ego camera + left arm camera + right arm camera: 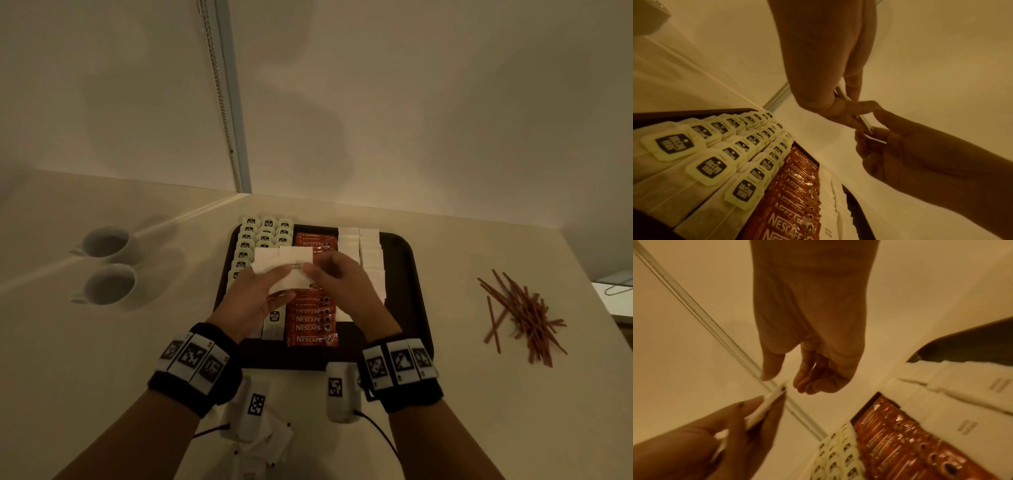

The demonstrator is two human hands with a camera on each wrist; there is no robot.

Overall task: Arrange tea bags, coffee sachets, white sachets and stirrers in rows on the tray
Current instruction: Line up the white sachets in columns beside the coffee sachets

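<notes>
From the head view, the left hand (251, 301) holds a fanned bunch of white sachets (284, 265) above the dark tray (407, 274), thumb on top and fingers beneath. The right hand (346, 284) meets the bunch at its right edge, but its fingertips are hidden behind its own knuckles — whether it pinches a sachet cannot be told here. Both hands cover the middle of the tray: the tea bags (265, 229) in rows at the left, the orange coffee sachets (313, 329) in one column at the centre, and two columns of white sachets at the right are all partly hidden. The red stirrers (524, 315) lie in a loose heap on the counter to the right of the tray, well apart from it. Two white cups (109, 263) stand to the left.

From the left wrist, the left hand (826, 68) grips the sachets edge-on, so only thin pale slivers show (866, 121); the right hand (900, 154) has thumb and forefinger closed on that edge. Tea-bag tags read "McCoy teas".

From the right wrist — blurred — the right hand (813, 337) hangs with fingers loosely curled and its thumb tip near the sachet edge (764, 407); contact is unclear. The left hand (715, 443) is cut off at the corner.
</notes>
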